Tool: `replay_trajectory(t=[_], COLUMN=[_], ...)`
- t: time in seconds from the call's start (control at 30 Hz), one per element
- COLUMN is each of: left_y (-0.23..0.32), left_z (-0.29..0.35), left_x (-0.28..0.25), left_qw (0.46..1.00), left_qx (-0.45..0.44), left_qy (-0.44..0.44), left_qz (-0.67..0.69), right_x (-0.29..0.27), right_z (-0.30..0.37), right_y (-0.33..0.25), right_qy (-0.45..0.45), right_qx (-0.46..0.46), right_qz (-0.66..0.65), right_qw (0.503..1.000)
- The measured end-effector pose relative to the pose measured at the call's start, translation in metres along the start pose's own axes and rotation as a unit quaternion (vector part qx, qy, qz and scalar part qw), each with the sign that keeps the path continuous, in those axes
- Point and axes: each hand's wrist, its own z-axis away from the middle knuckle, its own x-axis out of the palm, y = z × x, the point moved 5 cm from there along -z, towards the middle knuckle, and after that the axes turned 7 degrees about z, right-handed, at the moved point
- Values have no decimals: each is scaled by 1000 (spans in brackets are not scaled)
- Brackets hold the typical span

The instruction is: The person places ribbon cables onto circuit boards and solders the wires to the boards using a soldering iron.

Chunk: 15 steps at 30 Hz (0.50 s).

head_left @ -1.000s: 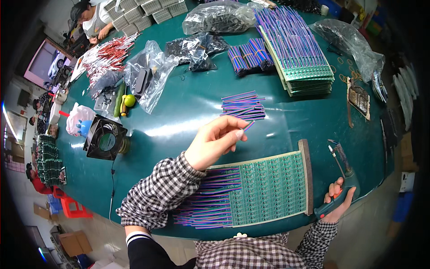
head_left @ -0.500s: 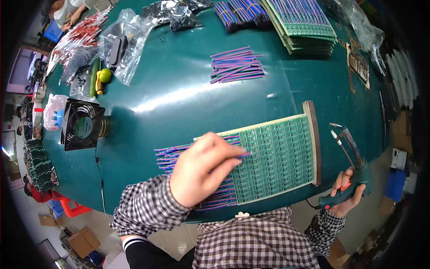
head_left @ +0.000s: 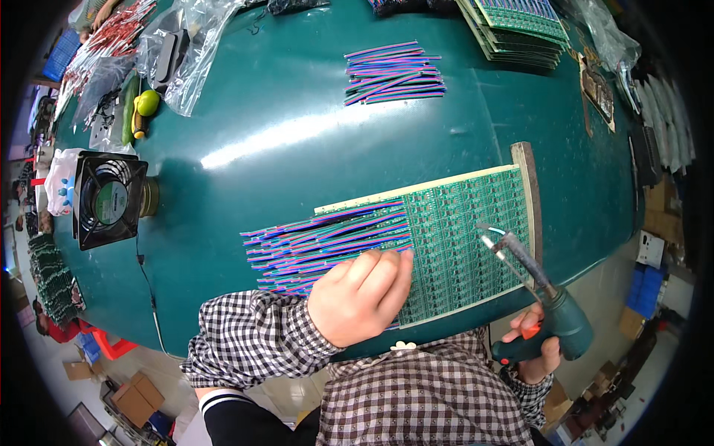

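Note:
A panel of green circuit boards [head_left: 461, 245] lies near the table's front edge, and rows of striped blue, pink and black wires [head_left: 320, 238] run from its middle out to the left. My left hand [head_left: 361, 293] is closed over these wires, fingertips pinched on a wire at the row where they meet the boards; the fingers hide most of it. In my right hand [head_left: 529, 338] is a green soldering gun [head_left: 571, 320] with a red trigger. Its metal tip points left, above the panel's right part, apart from the left hand.
A wooden strip [head_left: 526, 201] edges the panel's right side. Farther back lie a loose pile of wires [head_left: 394, 73] and a stack of circuit panels [head_left: 517, 33]. To the left stand a black fan [head_left: 110, 201] with a cord, plastic bags [head_left: 197, 56] and a cucumber [head_left: 129, 108].
My left hand has come down onto the wire row with its wire. The soldering gun has swung left, its tip now over the panel. The whole view has shifted a little.

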Motion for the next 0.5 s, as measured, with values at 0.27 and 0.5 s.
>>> replay_trajectory(t=[0.27, 0.5], left_y=[-6, -12], left_z=[-1, -3], left_x=[2, 0], left_qw=[999, 996], left_qx=[6, -1], left_qy=[18, 13], left_qz=[35, 92], right_x=[15, 30], right_z=[16, 5], right_y=[3, -9], right_qy=[10, -38], right_qx=[90, 44], right_qz=[50, 144], right_qw=[995, 988])
